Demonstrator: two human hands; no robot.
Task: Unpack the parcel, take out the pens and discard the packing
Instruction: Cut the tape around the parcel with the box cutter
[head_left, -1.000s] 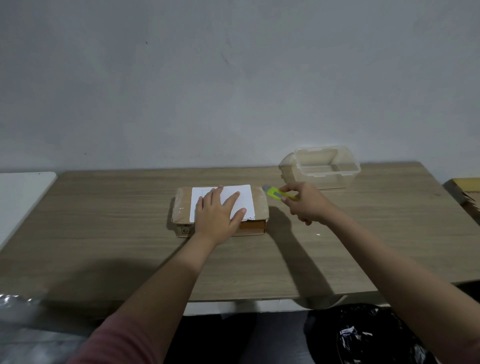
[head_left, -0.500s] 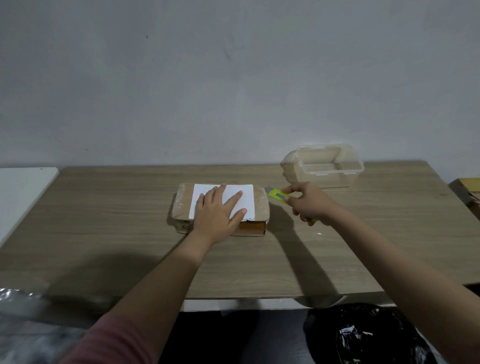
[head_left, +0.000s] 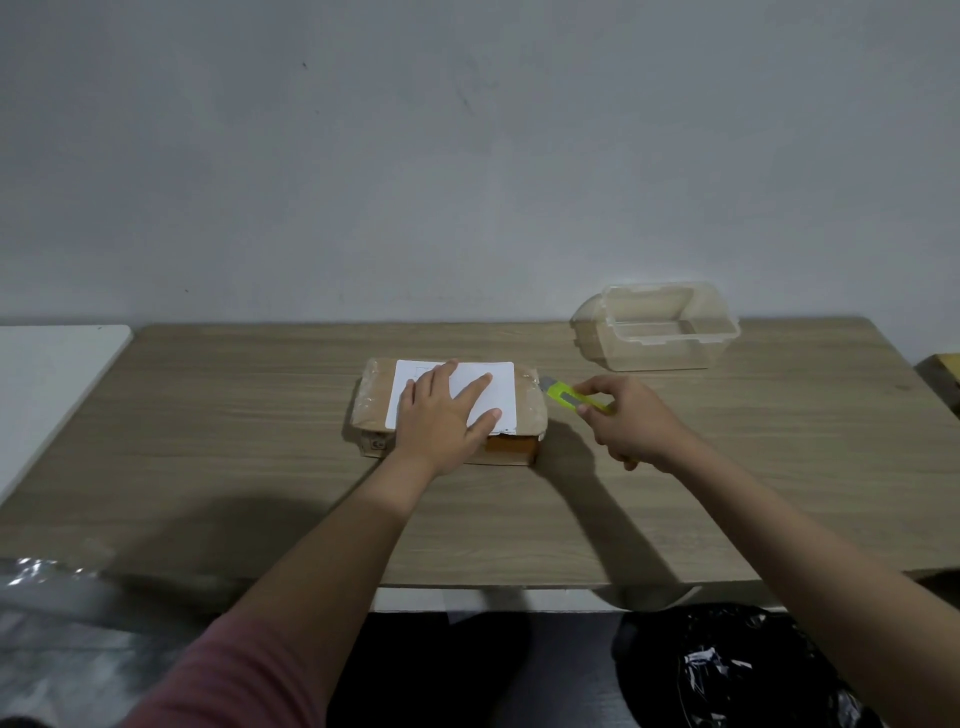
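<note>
Two bare forearms entering from about 6 o'clock, left hand (head_left: 444, 415) and right hand (head_left: 631, 423) uncovered, no rings, watch or gloves visible, dusty-pink sleeve (head_left: 234, 675) on the left upper arm at 7 o'clock, right arm bare to the frame edge

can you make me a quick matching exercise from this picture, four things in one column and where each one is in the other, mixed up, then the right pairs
Things
1. parcel
2. yellow knife
3. clear plastic box
4. black bag

Places
A. far right part of the table, near the wall
B. on the floor, below the table's near edge
C. middle of the table, under the left hand
D. gripped in the right hand, tip at the parcel's right edge

Pairs: 1-C, 2-D, 3-A, 4-B
</note>
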